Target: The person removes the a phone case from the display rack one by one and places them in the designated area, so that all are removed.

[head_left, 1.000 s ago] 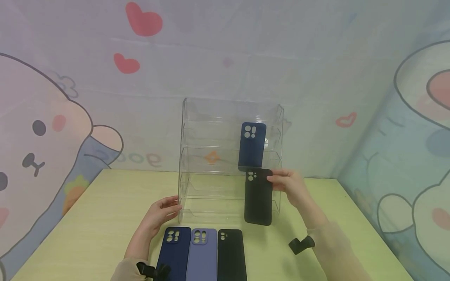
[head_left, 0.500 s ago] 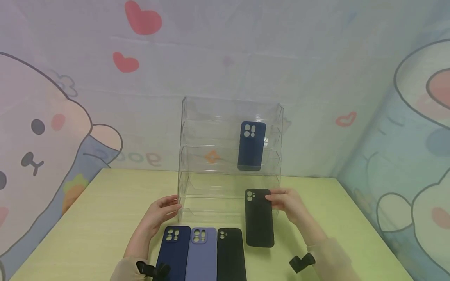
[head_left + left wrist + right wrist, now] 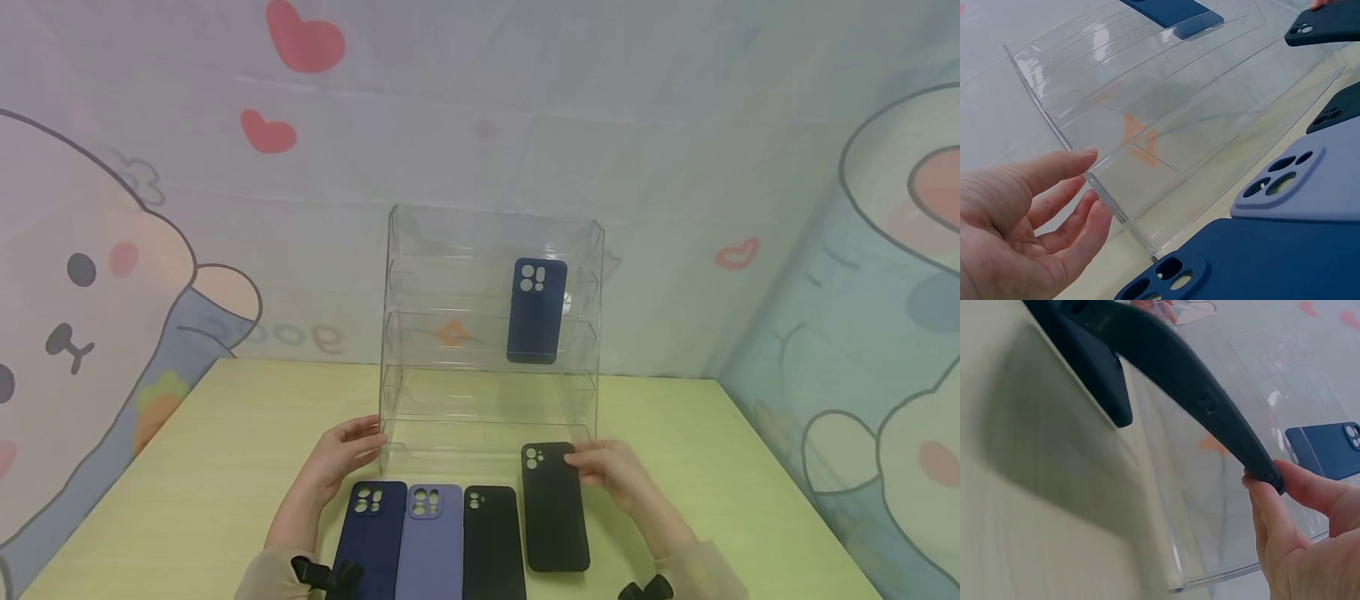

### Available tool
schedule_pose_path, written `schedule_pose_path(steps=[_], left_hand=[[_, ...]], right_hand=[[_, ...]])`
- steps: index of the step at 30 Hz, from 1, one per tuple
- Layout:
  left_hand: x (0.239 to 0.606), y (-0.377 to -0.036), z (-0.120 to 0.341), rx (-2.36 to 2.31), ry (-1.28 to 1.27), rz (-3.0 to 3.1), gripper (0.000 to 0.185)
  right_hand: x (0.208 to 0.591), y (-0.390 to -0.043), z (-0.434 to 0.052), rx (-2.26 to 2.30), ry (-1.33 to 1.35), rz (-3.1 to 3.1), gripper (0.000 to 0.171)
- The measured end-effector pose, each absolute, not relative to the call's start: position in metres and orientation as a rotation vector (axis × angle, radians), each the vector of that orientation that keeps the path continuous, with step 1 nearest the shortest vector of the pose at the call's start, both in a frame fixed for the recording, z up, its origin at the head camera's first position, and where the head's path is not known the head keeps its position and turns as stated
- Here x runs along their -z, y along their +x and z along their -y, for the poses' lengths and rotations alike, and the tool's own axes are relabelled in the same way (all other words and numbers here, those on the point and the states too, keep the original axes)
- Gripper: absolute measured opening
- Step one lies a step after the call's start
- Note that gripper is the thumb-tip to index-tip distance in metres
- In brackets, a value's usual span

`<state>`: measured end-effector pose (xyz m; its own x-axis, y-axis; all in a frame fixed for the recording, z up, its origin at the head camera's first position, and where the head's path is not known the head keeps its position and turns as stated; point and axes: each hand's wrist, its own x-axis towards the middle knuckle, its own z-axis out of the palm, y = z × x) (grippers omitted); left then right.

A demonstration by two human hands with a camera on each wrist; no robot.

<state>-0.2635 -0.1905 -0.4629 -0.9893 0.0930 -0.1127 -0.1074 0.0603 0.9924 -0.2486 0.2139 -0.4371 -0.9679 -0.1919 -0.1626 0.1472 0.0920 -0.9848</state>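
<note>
right hand point(image 3: 617, 477) pinched the black case point(image 3: 555, 508) by its top edge, low over the surface point(image 3: 187, 467) beside the row of three cases point(image 3: 431, 537); left hand point(image 3: 337, 458), fingers relaxed and apart, steadied the clear rack point(image 3: 491, 333); judged set-down step, next calls for laying it flat, aligned.

We see bare table point(image 3: 225, 433) at left and right of the frame; the acrylic rack point(image 3: 491, 333) blocks the centre, three cases point(image 3: 427, 537) the lower middle.
</note>
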Motion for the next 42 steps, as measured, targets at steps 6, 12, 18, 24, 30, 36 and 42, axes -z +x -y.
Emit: schedule_pose_path(steps=[6, 12, 18, 24, 30, 36, 42], left_hand=[[0.464, -0.265, 0.191, -2.063, -0.024, -2.179, 0.059], [0.464, -0.265, 0.191, -2.059, -0.02, -2.182, 0.059], [0.464, -0.266, 0.192, -2.059, -0.028, -2.184, 0.059], [0.463, -0.264, 0.192, -2.057, -0.025, -2.18, 0.06], [0.463, -0.263, 0.191, -2.052, -0.015, -2.176, 0.058], [0.46, -0.261, 0.19, -2.054, -0.015, -2.18, 0.057], [0.461, -0.261, 0.19, -2.063, -0.017, -2.186, 0.057]], right_hand=[[0.449, -0.242, -0.214, 1.924, -0.056, -2.089, 0.064], [0.458, -0.237, -0.213, 1.894, -0.052, -2.095, 0.065], [0.463, -0.235, -0.213, 1.86, -0.056, -2.116, 0.063], [0.468, -0.234, -0.212, 1.812, -0.079, -2.143, 0.06], [0.469, -0.232, -0.21, 1.729, -0.077, -2.2, 0.05], [0.467, -0.228, -0.206, 1.595, -0.024, -2.387, 0.034], [0.464, -0.226, -0.204, 1.475, -0.004, -2.513, 0.034]])
